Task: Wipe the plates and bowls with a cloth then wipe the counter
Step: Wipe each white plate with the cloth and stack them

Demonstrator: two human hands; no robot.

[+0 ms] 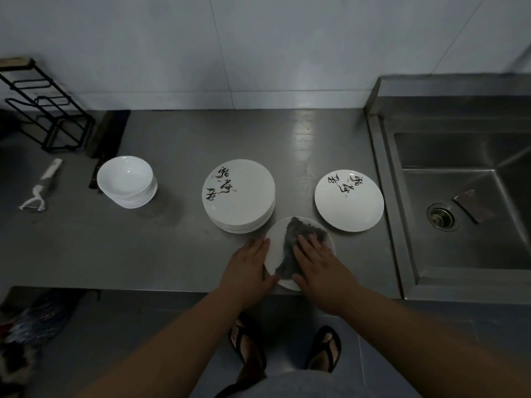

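Looks straight down from head height onto a grey steel bench (pixel 178 248). Near the front edge, a little right of centre, finds a white plate (pixel 275 239) with a dark grey cloth (pixel 290 242) lying crumpled across its middle.

Presses the right hand (pixel 316 262) flat on the cloth, palm down, fingers straight and close together. Lays the left hand (pixel 248 265) against the plate's left rim, fingers straight and relaxed, thumb touching the near rim. Curls neither hand round anything.

Just behind the plate and slightly left, almost touching it, meets a stack of plates (pixel 238 193), white, with black brush lettering on the top one. To the right of that, apart from it, meets a single plate (pixel 349 201) with the same lettering, lying flat near the bench's right end. Well to the left, finds a stack of bowls (pixel 125 179), plain white and nested upright.

Further left, shows a white peeler (pixel 40 188) lying on the bench, and behind it a black wire rack (pixel 48 110) by the wall. At the far right, opens into a steel sink (pixel 459 239) with a round drain (pixel 441 216). Below the bench edge, glimpses two feet in dark sandals (pixel 324 349) on the floor.
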